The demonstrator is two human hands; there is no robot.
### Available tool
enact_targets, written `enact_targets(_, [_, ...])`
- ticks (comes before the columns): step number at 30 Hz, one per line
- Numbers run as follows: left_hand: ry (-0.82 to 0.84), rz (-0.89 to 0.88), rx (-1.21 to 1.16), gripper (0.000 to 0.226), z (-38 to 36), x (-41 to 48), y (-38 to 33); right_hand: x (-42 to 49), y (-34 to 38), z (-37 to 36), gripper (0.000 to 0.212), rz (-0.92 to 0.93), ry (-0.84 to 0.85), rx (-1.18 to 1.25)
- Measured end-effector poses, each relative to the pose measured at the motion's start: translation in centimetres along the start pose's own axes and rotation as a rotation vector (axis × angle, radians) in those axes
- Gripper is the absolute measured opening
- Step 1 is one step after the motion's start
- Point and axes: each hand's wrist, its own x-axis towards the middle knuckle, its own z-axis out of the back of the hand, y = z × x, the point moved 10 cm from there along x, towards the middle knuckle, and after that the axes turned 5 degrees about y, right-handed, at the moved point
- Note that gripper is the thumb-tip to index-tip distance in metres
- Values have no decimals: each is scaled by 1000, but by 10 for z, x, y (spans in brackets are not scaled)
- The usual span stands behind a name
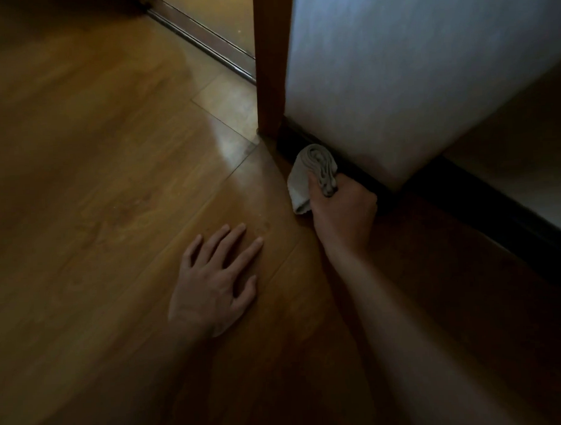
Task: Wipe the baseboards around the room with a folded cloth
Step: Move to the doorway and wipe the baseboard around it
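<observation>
Grip: right hand [342, 210] has its fingers curled round the cloth [312, 173], bunched folds sticking out past the knuckles, one flat flap hanging down on the floor side. Fingertips are hidden under the fabric, so I can't tell how tight the hold is.

Left hand [218, 278] lies flat on the wooden floor [97, 187], fingers spread, holding nothing. Looks like a brace for a low crouch.

Cloth position: pressed against the dark baseboard [501, 211] at the foot of the white wall [410, 64], near the wooden door frame [269, 69] and short of the wall's outer corner. A metal floor track [203, 33] runs away behind the frame.

Step, my read: mid-wipe on the short stretch between door frame and corner. That's one segment of the room, so the task is well short of done. More baseboard runs off to the right past the corner, in deep shadow.

Next move needs:
- slide the cloth along the strip with steady sideways pressure, folds against the face
- get into the joint where baseboard meets frame, since the bunched end fits there
- wrap round the outer corner without losing contact
- shift the bracing hand before reaching further right

Light is poor; can't judge dust or which parts are clean.
</observation>
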Motion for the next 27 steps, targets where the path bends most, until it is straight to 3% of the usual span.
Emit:
enact_targets(12, [-27, 0, 3, 61, 2, -3, -2, -1, 0, 11, 43, 100, -16, -171])
enact_targets(19, [-54, -3, -9, 61, 4, -4, -2, -26, -40, 58, 45, 83, -55, -326])
enact_targets(27, [-64, -7, -1, 60, 5, -5, -3, -19, -35, 45, 47, 76, -5, -300])
